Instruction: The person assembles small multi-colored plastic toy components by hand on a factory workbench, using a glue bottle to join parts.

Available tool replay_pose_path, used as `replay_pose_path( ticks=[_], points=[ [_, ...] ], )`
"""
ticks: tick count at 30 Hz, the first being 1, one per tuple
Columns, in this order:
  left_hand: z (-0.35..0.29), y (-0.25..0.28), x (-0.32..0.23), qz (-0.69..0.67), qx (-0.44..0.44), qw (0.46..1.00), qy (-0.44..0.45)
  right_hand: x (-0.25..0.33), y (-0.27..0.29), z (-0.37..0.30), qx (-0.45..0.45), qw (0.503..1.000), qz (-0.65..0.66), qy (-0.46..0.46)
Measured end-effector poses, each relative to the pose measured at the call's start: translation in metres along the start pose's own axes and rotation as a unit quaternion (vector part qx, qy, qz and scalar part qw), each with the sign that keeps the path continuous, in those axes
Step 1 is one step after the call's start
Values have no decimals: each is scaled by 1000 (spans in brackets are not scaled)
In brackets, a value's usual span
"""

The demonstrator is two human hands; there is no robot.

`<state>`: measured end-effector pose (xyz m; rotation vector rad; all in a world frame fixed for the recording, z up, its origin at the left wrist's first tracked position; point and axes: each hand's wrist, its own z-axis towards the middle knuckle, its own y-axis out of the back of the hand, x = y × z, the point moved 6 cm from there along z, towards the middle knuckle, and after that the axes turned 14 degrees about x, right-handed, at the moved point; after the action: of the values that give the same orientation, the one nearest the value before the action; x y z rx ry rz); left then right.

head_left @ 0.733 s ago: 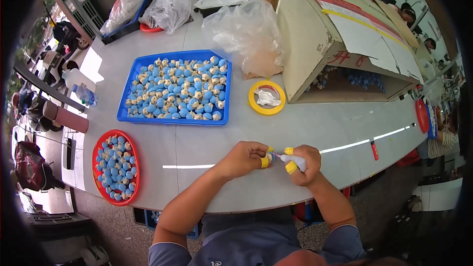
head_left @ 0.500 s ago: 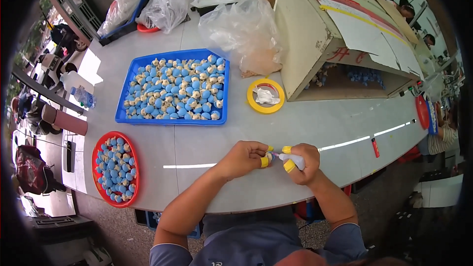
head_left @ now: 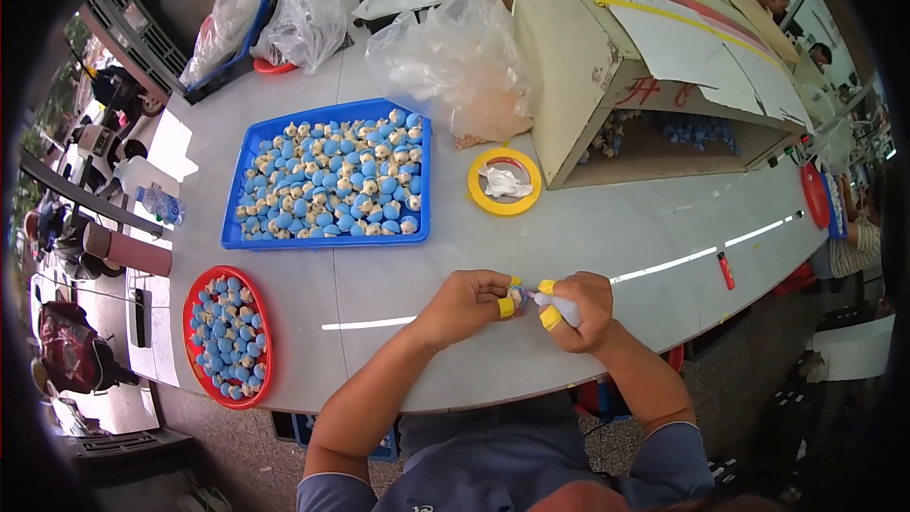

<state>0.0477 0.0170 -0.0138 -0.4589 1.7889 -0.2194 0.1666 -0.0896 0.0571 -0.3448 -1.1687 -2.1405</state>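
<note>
My left hand (head_left: 471,304), yellow tape around its thumb and fingertip, pinches a small blue and cream figure part (head_left: 517,298), mostly hidden by the fingers. Opposite it, my right hand (head_left: 586,311), also with yellow-taped fingertips, is closed around a small white squeeze bottle (head_left: 566,309). The bottle's narrow tip points left and meets or nearly meets the part; I cannot tell whether they touch. Beyond my hands, a blue tray (head_left: 327,245) holds many blue and cream pieces. A red oval basket (head_left: 268,360) at the left holds more of them.
A yellow tape roll (head_left: 477,197) with crumpled white tissue lies past my hands. A large open-fronted box (head_left: 578,85) stands at the far right, beside clear plastic bags (head_left: 455,62). A red marker (head_left: 726,271) lies to the right; a pink tumbler (head_left: 137,252) is at the left edge.
The view has shifted slightly, so the table's things sit a little differently in it. Both hands keep their grip, the bottle tip still at the small part.
</note>
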Motion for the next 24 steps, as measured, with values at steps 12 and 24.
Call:
replay_pose_path(
  ticks=[12,24],
  points=[
    [1,2,4,-26,-28,999,3,3,2,-1,-5,1000,-16,15],
    [1,4,4,-8,-50,999,7,3,-1,-3,8,1000,-9,28]
  ],
)
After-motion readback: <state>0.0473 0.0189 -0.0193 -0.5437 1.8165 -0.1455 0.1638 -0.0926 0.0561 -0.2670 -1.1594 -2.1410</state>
